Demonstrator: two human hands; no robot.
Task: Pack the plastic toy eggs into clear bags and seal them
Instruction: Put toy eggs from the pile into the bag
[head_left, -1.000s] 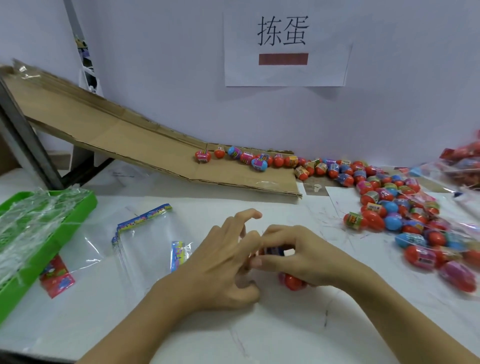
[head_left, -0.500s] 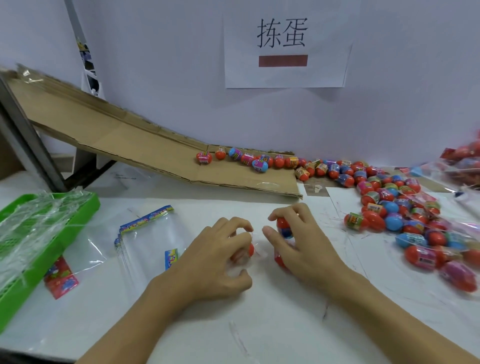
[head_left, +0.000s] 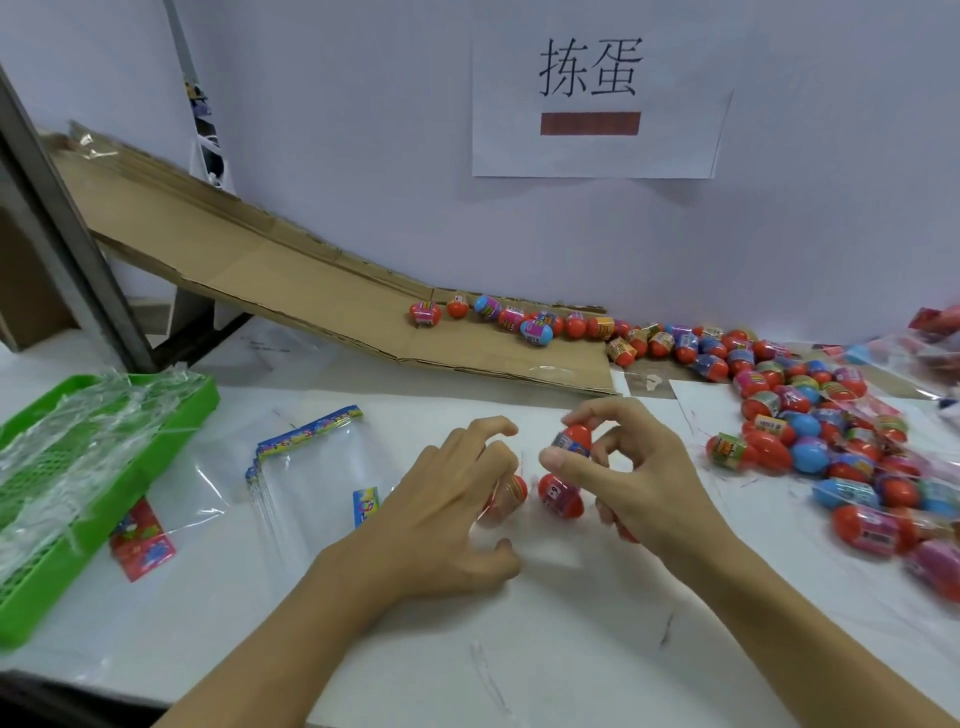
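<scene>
White bench (head_left: 545, 649) below a pale wall. Cardboard ramp (head_left: 270, 291) sloping down from the left, row of toy eggs (head_left: 535, 325) at its foot. Green basket (head_left: 156, 410) far left. Heap of eggs (head_left: 831, 441) on the right. Stack of clear bags (head_left: 311, 483) left of centre. Left hand (head_left: 452, 514) curled around a red egg in clear plastic (head_left: 506, 493). Right hand (head_left: 639, 483) with fingers pinching an upright red egg (head_left: 574, 439); another egg (head_left: 558, 493) just beneath.

Pale lavender-white wall (head_left: 363, 130) behind the white surface (head_left: 571, 649). White paper sign (head_left: 597, 150) on wall, two black characters above a dark red bar. Cardboard ramp (head_left: 249, 280) slopes down from left along the wall. Grey metal post (head_left: 67, 249) leans at far left. Lighting even, diffuse.
</scene>
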